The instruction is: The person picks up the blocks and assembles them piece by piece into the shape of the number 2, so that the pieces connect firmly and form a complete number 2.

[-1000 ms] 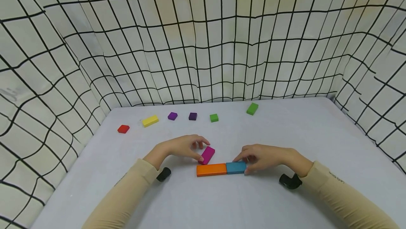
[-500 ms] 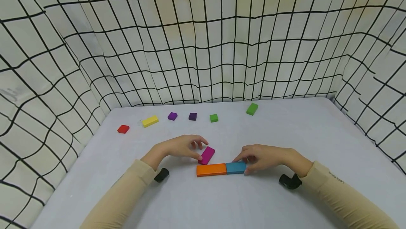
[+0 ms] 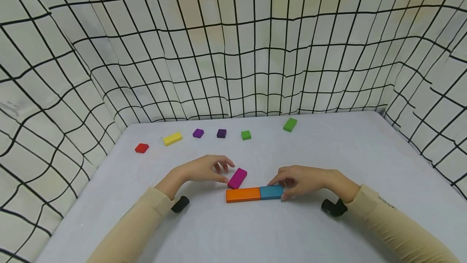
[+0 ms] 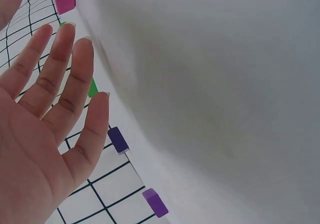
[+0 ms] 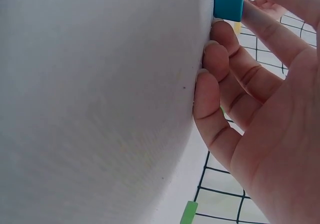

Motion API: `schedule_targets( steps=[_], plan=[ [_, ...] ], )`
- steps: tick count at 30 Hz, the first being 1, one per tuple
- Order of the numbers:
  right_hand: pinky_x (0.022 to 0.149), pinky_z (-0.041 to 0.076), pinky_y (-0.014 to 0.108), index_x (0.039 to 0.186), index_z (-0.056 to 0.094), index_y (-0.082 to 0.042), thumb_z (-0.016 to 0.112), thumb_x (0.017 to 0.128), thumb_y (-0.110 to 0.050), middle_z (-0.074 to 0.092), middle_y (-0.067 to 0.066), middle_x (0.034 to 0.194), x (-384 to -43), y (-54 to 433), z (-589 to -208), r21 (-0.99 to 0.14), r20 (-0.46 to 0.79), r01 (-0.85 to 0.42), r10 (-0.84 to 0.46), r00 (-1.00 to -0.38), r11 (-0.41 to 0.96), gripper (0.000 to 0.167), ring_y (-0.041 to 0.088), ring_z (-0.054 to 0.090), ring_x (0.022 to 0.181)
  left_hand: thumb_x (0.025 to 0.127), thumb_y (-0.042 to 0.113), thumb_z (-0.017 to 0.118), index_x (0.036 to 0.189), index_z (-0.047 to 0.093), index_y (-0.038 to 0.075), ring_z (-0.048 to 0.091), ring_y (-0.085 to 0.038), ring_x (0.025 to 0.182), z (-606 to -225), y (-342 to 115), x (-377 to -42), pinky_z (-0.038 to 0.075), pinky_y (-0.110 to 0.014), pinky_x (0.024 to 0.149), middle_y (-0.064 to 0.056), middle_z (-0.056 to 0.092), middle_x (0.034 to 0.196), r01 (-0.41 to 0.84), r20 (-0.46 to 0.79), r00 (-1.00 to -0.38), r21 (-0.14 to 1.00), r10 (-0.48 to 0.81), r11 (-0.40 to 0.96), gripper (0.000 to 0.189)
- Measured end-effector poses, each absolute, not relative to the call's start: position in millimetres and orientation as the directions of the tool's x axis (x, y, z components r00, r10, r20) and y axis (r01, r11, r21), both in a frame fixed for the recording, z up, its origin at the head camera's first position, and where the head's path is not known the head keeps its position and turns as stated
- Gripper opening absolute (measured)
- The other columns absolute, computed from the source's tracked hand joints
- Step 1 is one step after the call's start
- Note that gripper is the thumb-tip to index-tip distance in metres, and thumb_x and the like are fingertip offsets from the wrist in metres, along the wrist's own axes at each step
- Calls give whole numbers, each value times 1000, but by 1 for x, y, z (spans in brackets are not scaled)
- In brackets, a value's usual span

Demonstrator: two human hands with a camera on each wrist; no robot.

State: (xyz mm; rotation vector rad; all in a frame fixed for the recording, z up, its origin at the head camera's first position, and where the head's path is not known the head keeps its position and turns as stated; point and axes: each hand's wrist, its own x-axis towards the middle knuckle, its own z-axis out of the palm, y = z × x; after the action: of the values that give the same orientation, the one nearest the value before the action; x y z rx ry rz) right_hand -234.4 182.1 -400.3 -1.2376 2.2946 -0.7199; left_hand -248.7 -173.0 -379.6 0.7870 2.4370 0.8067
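An orange block [image 3: 243, 195] and a blue block [image 3: 271, 192] lie end to end in a row on the white table. My right hand [image 3: 303, 180] holds the blue block's right end, thumb on the near side and index finger on the far side. Its other fingertips rest on the cloth in the right wrist view. A magenta block [image 3: 237, 178] lies slanted just behind the orange one. Beside it, my left hand [image 3: 202, 169] is spread with nothing in it, the thumb tip right at the block's left edge. Its palm and loose fingers show in the left wrist view.
Along the back lie a red block [image 3: 142, 148], a yellow block [image 3: 172, 139], a purple block [image 3: 198, 133], a dark purple block [image 3: 221, 133] and two green blocks, one small [image 3: 246, 135], one larger [image 3: 290, 125]. White walls with a black grid [image 3: 233, 68] enclose the table.
My left hand has let go of the magenta block and drawn slightly to the left. My right hand and the orange and blue blocks have stayed put.
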Motion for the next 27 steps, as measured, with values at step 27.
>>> schedule_targets(
  steps=[27],
  plan=[
    [83, 53, 33, 133, 68, -8, 70, 99, -20, 63, -6, 97, -278, 204, -366, -592, -72, -588, -763, -642, 551, 36, 16, 59, 92, 94, 21, 75, 123, 62, 11, 63, -18, 93, -385, -175, -220, 53, -34, 82, 1, 64, 101, 246, -266, -741, 748, 617, 617, 33]
  ],
)
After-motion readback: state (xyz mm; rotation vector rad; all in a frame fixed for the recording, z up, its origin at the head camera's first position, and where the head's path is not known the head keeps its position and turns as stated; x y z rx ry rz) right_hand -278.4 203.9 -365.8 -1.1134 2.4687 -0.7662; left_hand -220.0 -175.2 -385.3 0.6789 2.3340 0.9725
